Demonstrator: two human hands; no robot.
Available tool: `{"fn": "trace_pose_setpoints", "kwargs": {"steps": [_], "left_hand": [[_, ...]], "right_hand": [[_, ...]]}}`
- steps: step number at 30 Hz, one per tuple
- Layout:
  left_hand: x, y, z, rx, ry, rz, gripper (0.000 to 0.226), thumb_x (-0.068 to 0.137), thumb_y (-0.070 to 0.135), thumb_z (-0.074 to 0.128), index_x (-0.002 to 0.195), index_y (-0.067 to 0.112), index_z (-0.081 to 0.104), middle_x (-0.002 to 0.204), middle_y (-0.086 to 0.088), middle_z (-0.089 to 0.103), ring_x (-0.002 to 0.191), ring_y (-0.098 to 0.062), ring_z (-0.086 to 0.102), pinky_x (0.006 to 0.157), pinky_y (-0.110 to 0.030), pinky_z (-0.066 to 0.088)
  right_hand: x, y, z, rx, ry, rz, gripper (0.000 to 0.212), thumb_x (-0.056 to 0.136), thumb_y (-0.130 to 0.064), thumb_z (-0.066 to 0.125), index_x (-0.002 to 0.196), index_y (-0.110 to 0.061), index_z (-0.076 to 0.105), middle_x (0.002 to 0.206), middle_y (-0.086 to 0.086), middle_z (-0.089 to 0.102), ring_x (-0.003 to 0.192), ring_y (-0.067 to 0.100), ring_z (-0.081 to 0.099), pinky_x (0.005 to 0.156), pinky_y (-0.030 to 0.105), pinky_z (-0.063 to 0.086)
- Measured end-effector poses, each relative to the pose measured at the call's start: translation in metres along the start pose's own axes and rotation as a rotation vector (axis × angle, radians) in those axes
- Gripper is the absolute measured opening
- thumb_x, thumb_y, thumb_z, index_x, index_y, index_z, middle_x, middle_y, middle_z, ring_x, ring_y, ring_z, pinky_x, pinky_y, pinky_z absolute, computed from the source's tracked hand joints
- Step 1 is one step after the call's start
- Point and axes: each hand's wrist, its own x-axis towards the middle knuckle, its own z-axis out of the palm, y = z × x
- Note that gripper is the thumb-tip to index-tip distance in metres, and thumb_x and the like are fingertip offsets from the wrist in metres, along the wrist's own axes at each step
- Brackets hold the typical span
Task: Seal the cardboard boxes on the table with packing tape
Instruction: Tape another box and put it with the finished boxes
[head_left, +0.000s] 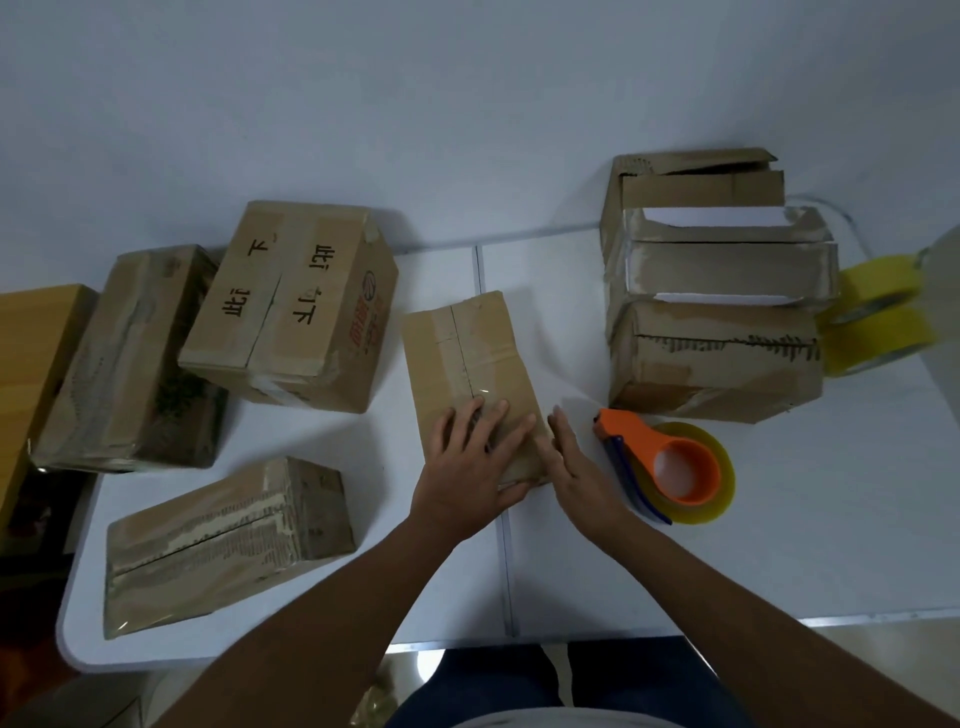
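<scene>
A narrow cardboard box (470, 353) lies in the middle of the white table (779, 545), with clear tape along its top seam. My left hand (475, 467) presses flat on the near end of this box, fingers spread. My right hand (582, 467) rests with straight fingers against the box's right near edge. An orange tape dispenser (670, 462) with a roll of clear tape lies on the table just right of my right hand, held by neither hand.
Three boxes lie at the left: a large one with black writing (291, 306), a taped one (130, 358) and a long one (223, 540). A stack of boxes (717, 291) stands at the back right beside yellow tape rolls (878, 317). A wall rises behind.
</scene>
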Motion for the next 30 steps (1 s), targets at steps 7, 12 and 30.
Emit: {"fn": "trace_pose_setpoints", "kwargs": {"steps": [7, 12, 30], "left_hand": [[0.001, -0.002, -0.001, 0.003, -0.014, 0.002, 0.072, 0.09, 0.072, 0.04, 0.15, 0.031, 0.04, 0.148, -0.008, 0.047, 0.136, -0.034, 0.042, 0.109, -0.054, 0.033], [0.001, -0.001, -0.003, -0.005, -0.015, 0.008, 0.076, 0.088, 0.074, 0.04, 0.15, 0.031, 0.039, 0.147, -0.007, 0.047, 0.136, -0.034, 0.041, 0.108, -0.055, 0.034], [-0.007, -0.035, -0.05, -0.571, 0.014, -0.036, 0.046, 0.102, 0.054, 0.037, 0.143, 0.037, 0.046, 0.153, 0.008, 0.031, 0.139, -0.015, 0.028, 0.112, -0.041, 0.024]], "right_hand": [[-0.008, 0.012, 0.016, -0.182, -0.012, -0.058, 0.066, 0.103, -0.035, 0.04, 0.156, -0.022, 0.002, 0.159, 0.002, 0.026, 0.138, 0.014, 0.04, 0.106, 0.022, 0.036], [-0.011, 0.009, 0.012, -0.211, -0.018, -0.062, 0.068, 0.102, -0.034, 0.046, 0.156, -0.023, 0.006, 0.149, -0.005, 0.038, 0.131, 0.014, 0.047, 0.097, 0.017, 0.038], [-0.037, -0.005, -0.008, -0.878, 0.023, -0.236, 0.088, 0.09, -0.038, 0.068, 0.155, -0.015, 0.013, 0.155, 0.003, 0.034, 0.134, 0.021, 0.045, 0.106, 0.034, 0.044]]}}
